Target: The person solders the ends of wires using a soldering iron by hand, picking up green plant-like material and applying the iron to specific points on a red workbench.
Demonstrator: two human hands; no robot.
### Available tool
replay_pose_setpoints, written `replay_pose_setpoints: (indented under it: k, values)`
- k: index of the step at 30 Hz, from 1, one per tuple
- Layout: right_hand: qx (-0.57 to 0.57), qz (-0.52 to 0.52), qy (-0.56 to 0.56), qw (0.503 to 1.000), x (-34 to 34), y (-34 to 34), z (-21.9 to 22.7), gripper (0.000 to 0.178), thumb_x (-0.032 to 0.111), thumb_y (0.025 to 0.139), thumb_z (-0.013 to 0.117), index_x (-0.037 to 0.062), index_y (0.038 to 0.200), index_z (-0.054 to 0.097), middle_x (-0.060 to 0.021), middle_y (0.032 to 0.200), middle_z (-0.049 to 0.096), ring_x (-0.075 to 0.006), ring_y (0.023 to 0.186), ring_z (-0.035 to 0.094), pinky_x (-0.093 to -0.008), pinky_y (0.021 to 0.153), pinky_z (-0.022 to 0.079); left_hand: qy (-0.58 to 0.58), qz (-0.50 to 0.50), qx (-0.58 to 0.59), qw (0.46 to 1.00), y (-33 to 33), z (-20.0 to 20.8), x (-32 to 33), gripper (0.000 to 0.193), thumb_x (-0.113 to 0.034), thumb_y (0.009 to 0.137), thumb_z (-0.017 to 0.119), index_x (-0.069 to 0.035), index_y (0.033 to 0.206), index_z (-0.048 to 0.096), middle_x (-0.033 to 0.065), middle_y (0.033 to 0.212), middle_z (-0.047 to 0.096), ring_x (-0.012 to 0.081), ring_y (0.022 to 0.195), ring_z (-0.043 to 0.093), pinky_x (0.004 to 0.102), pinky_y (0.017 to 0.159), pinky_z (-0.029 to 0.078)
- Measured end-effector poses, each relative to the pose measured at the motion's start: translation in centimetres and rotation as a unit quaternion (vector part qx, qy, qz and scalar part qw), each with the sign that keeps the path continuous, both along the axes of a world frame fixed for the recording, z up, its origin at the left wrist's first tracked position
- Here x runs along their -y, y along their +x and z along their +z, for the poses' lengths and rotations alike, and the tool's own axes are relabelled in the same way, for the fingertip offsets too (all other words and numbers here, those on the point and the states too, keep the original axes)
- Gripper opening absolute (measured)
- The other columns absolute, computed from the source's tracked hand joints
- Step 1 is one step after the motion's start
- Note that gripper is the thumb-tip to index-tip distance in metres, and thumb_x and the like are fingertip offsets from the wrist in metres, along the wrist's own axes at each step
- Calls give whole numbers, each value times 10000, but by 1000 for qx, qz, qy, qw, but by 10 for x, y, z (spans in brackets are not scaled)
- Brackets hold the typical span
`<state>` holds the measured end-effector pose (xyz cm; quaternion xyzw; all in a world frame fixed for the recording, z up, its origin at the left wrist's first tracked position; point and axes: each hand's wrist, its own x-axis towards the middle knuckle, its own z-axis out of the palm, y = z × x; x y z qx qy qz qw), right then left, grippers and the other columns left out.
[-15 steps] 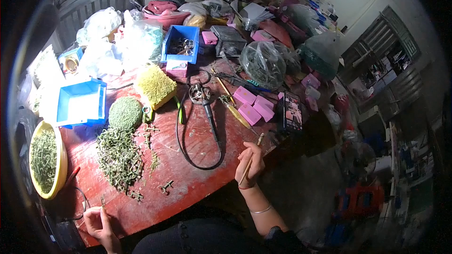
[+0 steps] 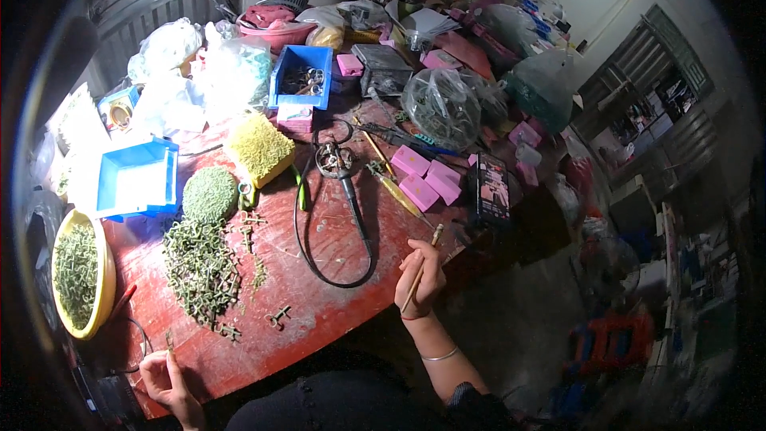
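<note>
At the near left table edge, my left hand (image 2: 169, 383) is closed in a pinch. A tiny slim piece (image 2: 169, 341) sticks up from its fingertips, too small to name. My right hand (image 2: 421, 273) is off the table's near right edge, its fingers wrapped round a thin tan stick (image 2: 437, 235) that slants upward. Ahead of my left hand lies a pile of small green branched pieces (image 2: 201, 275), with a few loose ones (image 2: 278, 317) to its right. Behind the pile is a round green granular mound (image 2: 211, 193).
A yellow bowl (image 2: 109, 271) of green pieces stands at far left. Behind are a blue bin (image 2: 137, 179), a yellow bumpy block (image 2: 262, 148) and another blue bin (image 2: 301, 56). A black-handled soldering iron (image 2: 355, 207) with a looped cord lies mid-table, left of pink blocks (image 2: 429, 175).
The view has shifted slightly. Both hands keep their grips and nearly the same places; the piles and bins are unchanged.
</note>
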<state>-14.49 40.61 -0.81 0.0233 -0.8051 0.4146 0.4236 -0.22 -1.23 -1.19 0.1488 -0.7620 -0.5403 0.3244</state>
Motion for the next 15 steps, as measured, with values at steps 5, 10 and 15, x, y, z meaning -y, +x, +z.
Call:
replay_pose_setpoints:
  k: [5,10,15]
  values:
    - [4,-6,26,1000,-3,1,0,184,66,1052,474,-16,1120,624,-68,704,585,-149,600,571,-277,575,466,-2,-11,21,1000,3,1,-2,79,2,1011,597,-64,997,556,-4,986,546,83,901,512,233,836,423]
    - [-6,-14,33,999,-5,-1,-1,185,64,1049,478,-16,1115,630,-73,708,590,-155,597,573,-279,573,469,-5,-12,22,1000,2,-1,0,76,3,1010,597,-61,1001,558,-2,990,547,84,904,511,235,845,424]
    - [-12,-22,63,998,-7,-4,-5,181,58,1041,485,-11,1111,636,-74,718,590,-158,596,565,-280,578,468,-3,-9,22,1000,4,2,-4,79,4,1008,601,-61,1005,557,0,997,544,85,914,509,237,859,422]
